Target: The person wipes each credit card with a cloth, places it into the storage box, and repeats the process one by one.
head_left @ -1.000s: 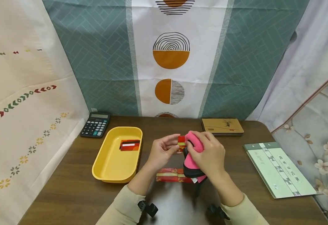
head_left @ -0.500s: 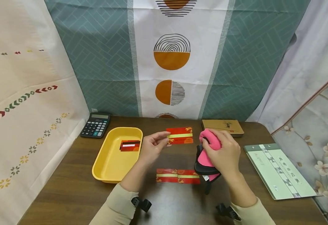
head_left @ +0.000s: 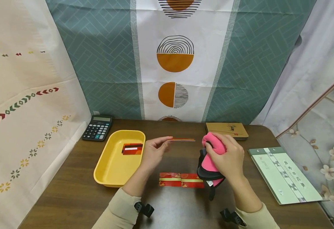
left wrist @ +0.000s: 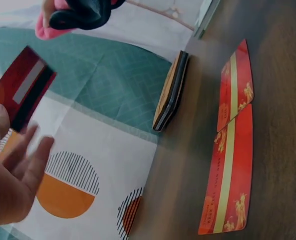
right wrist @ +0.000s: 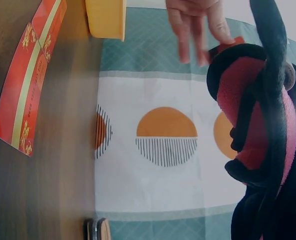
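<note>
My left hand (head_left: 154, 151) pinches a red bank card (head_left: 183, 140) by its left end, above the middle of the table. In the head view the card is edge-on; in the left wrist view its dark stripe side shows. My right hand (head_left: 230, 154) grips a soft pink and black fabric pouch (head_left: 209, 163) with a dangling black strap, a little right of the card. The pouch's inside is hidden. Below the hands, two red-and-gold cards, a left one (head_left: 169, 180) and a right one (head_left: 192, 181), lie end to end on the table.
A yellow tray (head_left: 109, 168) stands at left, with a striped red card (head_left: 132, 149) inside. Behind it lies a calculator (head_left: 97, 128). Brown notebooks (head_left: 227, 129) are at the back right, and a green notebook (head_left: 284, 175) lies at the right edge.
The hands have moved apart, bringing the card away from the pouch in my left hand. That card has then tilted from face-on to edge-on. The pouch has shifted right.
</note>
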A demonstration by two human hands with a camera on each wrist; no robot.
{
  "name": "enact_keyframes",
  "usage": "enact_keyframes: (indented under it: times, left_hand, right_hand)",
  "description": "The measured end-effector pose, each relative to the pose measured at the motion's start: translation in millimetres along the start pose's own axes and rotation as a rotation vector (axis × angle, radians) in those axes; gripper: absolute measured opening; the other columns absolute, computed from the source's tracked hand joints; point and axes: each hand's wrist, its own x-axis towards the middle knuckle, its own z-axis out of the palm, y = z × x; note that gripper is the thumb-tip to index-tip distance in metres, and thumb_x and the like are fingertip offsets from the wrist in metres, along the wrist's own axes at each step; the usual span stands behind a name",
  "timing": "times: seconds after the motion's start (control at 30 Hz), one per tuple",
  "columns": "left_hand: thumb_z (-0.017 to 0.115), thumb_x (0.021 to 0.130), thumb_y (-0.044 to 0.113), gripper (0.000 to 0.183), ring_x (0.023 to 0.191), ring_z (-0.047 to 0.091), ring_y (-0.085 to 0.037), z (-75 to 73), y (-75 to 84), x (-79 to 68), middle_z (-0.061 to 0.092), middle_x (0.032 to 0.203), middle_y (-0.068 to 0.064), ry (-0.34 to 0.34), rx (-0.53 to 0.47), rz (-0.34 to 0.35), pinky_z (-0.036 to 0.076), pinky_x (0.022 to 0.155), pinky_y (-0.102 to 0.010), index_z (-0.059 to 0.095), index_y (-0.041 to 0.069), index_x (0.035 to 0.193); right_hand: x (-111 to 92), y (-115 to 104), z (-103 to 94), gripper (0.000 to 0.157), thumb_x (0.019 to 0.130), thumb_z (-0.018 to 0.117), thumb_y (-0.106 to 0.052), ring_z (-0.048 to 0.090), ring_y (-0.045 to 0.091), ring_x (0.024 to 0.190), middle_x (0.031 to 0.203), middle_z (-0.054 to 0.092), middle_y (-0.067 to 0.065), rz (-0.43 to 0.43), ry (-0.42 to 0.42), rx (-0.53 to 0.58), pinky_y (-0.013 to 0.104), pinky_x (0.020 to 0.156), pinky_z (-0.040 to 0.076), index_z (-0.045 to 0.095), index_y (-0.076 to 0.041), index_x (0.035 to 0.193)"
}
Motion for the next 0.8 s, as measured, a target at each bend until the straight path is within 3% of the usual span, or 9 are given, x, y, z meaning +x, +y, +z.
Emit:
enact_keyframes:
  times: [0.17, 0.37, 0.6, 0.8]
  left_hand:
    - [0.072, 0.093, 0.004, 0.020, 0.070, 0.073, -0.017, 5.2, -5.5, 0.4, 0.075, 0.101, -0.020, 0.078, 0.011, -0.061, 0.062, 0.074, -0.029, 0.075, -0.007, 0.109]
    - [0.072, 0.091, -0.001, 0.025, 0.076, 0.073, -0.017, 13.5, -1.0, -1.8, 0.072, 0.106, -0.023, 0.097, -0.134, -0.102, 0.062, 0.071, -0.029, 0.071, -0.010, 0.115]
    - [0.067, 0.093, -0.005, 0.032, 0.085, 0.074, -0.022, 16.7, 5.3, -4.1, 0.070, 0.108, -0.024, 0.004, -0.174, -0.079, 0.062, 0.076, -0.032, 0.066, -0.011, 0.124]
    - [0.063, 0.094, -0.010, 0.043, 0.095, 0.073, -0.030, 15.6, 4.9, -4.2, 0.069, 0.105, -0.027, -0.103, -0.191, 0.010, 0.061, 0.078, -0.036, 0.060, -0.004, 0.137]
  right_hand:
    - [-0.2, -1.2, 1.8, 0.039, 0.075, 0.085, -0.012, 0.069, 0.022, 0.084, 0.100, 0.074, 0.006, -0.003, -0.021, 0.031, 0.016, 0.062, 0.046, 0.077, -0.010, 0.114]
    - [-0.3, -5.9, 9.5, 0.039, 0.075, 0.086, -0.014, 0.067, 0.018, 0.079, 0.100, 0.073, 0.004, -0.021, -0.086, 0.063, 0.027, 0.055, 0.049, 0.077, -0.012, 0.114]
    - [1.5, -7.2, 19.6, 0.040, 0.076, 0.087, -0.019, 0.065, 0.021, 0.075, 0.097, 0.072, 0.008, -0.004, -0.152, 0.008, 0.034, 0.054, 0.049, 0.076, -0.010, 0.113]
    - [4.1, -10.2, 20.6, 0.041, 0.078, 0.085, -0.023, 0.064, 0.025, 0.073, 0.098, 0.071, 0.010, 0.035, -0.173, -0.078, 0.036, 0.055, 0.048, 0.075, -0.010, 0.115]
